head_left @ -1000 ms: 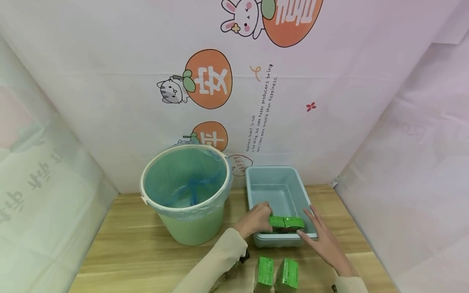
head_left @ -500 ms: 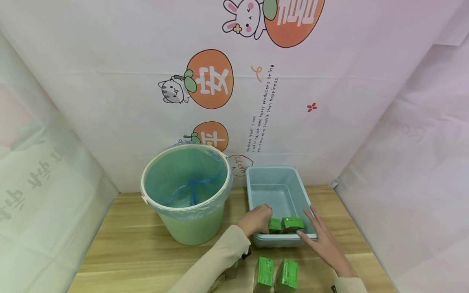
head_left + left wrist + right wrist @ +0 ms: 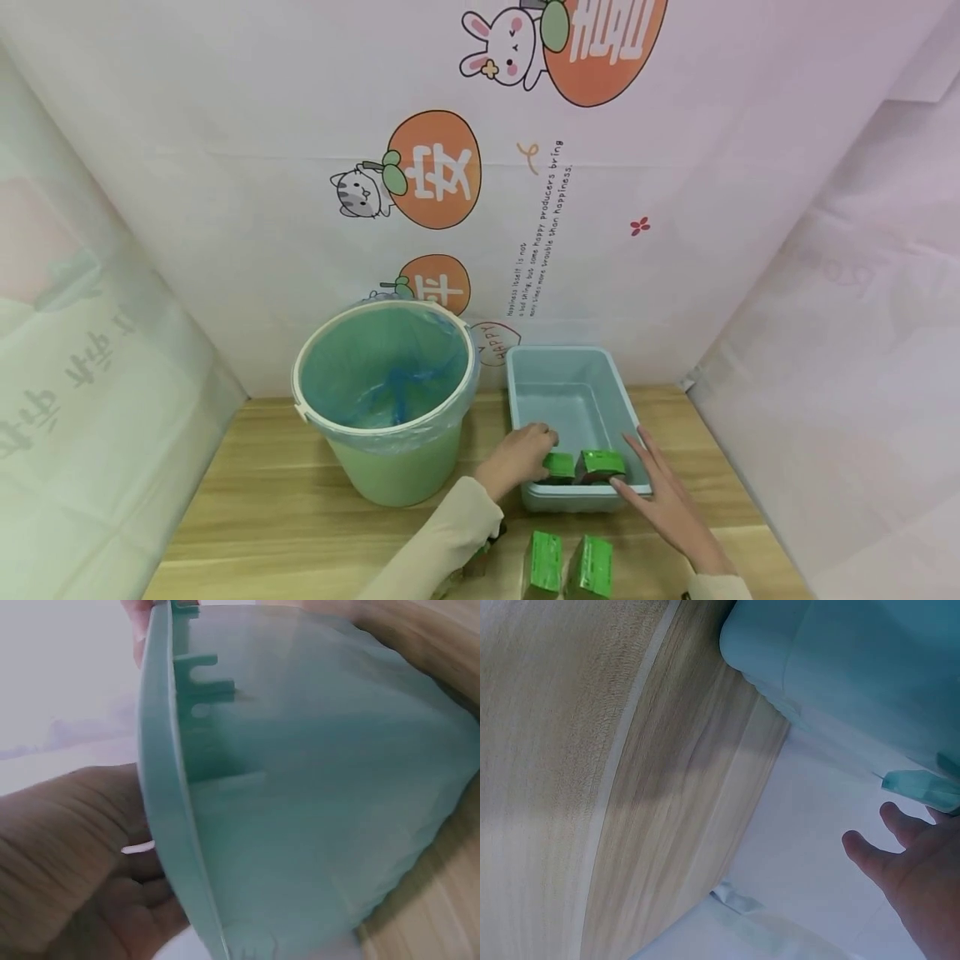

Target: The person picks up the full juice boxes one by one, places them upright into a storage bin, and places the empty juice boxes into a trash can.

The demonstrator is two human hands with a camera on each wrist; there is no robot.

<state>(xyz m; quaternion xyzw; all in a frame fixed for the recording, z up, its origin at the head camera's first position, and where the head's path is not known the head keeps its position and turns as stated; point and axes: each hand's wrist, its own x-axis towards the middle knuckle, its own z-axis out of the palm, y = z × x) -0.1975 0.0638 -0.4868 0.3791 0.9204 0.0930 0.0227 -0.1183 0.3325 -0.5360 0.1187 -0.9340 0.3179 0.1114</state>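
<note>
In the head view, two small boxes with green tops and dark sides stand in the near end of the light blue plastic basin. My left hand reaches over the basin's near left corner, its curled fingers and thumb about the left green box. The left wrist view shows the same hand bent over the rim, its fingertips hidden. My right hand lies along the right rim with fingers spread, the thumb tip close to the right green box. Whether it touches the box I cannot tell.
A green bucket lined with a clear bag stands left of the basin. Two more boxes, a left one and a right one, stand on the wooden table in front. Another small box is partly behind my left sleeve.
The left green box has gone down into the basin and now stands slightly apart from the right one. My left hand has drawn a little left. The right hand keeps its place.
</note>
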